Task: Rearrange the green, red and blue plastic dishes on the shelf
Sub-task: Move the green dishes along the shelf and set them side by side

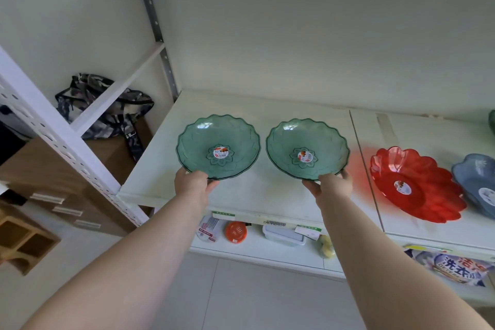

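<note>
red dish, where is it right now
In the head view the red dish sits on the shelf at the right, untouched, just right of the green dish in the right hand and left of the blue dish.

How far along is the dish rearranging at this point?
Midway, apparently. Done: the red dish and blue dish lie side by side on the shelf. In hand: the left hand and right hand each grip a green dish by its near rim. Left: setting both down.

Bright even light; soft focus, bowed edges
</note>
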